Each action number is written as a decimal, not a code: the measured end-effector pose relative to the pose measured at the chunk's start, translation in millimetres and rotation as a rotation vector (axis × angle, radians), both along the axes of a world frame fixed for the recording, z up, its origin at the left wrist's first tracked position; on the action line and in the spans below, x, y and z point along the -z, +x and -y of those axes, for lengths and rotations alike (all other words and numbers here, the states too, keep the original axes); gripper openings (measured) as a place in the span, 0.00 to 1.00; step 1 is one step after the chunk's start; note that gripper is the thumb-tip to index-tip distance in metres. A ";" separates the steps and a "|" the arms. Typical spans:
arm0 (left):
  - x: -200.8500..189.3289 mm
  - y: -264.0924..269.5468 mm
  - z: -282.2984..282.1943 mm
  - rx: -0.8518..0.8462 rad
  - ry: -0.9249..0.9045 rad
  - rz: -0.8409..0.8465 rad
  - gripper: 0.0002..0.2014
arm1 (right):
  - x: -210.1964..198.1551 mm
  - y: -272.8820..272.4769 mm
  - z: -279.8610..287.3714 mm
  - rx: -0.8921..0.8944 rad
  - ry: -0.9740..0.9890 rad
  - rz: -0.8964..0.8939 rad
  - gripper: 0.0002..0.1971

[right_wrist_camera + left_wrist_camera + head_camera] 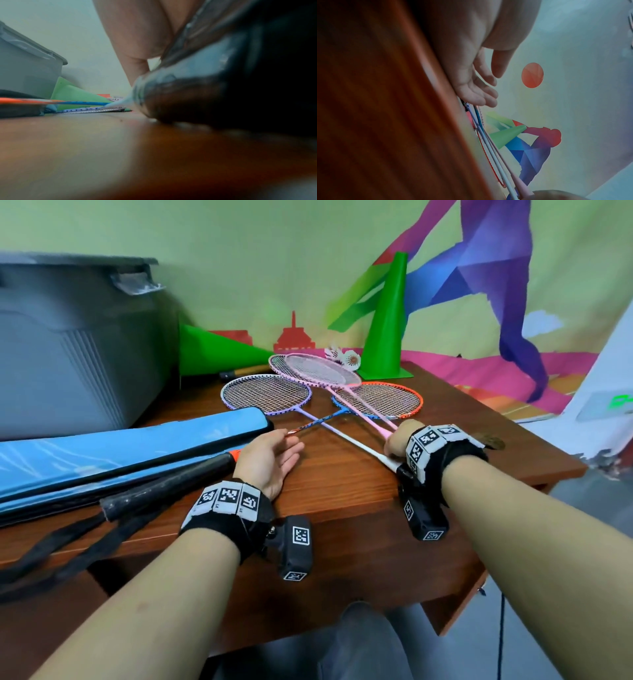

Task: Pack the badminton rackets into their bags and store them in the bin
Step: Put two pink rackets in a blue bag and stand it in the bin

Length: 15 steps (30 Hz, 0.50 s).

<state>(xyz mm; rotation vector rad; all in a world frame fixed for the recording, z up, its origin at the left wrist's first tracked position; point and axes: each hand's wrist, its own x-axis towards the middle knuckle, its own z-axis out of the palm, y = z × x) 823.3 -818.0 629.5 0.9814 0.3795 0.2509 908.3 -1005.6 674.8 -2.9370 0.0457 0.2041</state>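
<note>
Here, my left hand (270, 462) lies palm up on the wooden table (342, 508), fingers loose and apart, holding nothing; its fingertips reach the shaft of the orange-and-blue racket (378, 400), whose black grip (164, 491) runs back past the wrist. My right hand (399, 441) curls down over the crossed shafts at the table's right side, gripping what looks like the lavender racket (265, 395) at the white end of its shaft; the wrist view is too blurred to confirm. Two pink rackets (317, 369) overlap behind, heads stacked. The blue racket bag (120, 446) lies just left of my left hand, black straps (51, 546) trailing off the near edge. The grey bin (75, 344) stands at the back left, lid on. One green cone (388, 320) stands upright behind the rackets, another (219, 350) lies toppled beside the bin; shuttlecocks (346, 357) sit between them. Bare wood shows between my forearms, toward the near edge.
</note>
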 end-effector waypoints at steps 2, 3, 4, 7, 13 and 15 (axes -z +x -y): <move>0.6 1.0 0.3 -0.007 0.003 0.004 0.06 | 2.8 0.8 -2.1 0.017 0.030 0.056 0.13; 0.7 1.2 0.0 -0.009 0.004 0.006 0.06 | 4.8 2.3 -3.9 0.020 0.045 0.083 0.13; 0.8 0.8 0.0 -0.010 0.003 0.008 0.06 | 6.1 1.3 -5.5 0.015 0.054 0.102 0.14; 1.2 0.8 -0.5 -0.011 -0.001 0.020 0.06 | 7.2 -2.4 -9.5 0.014 0.067 0.146 0.16; 2.0 1.7 -3.2 0.004 -0.016 0.023 0.05 | -4.1 -7.3 -9.0 -0.030 0.095 0.258 0.14; 2.1 2.0 -3.0 0.011 -0.014 0.027 0.09 | -12.3 -10.2 -9.9 -0.059 0.102 0.295 0.15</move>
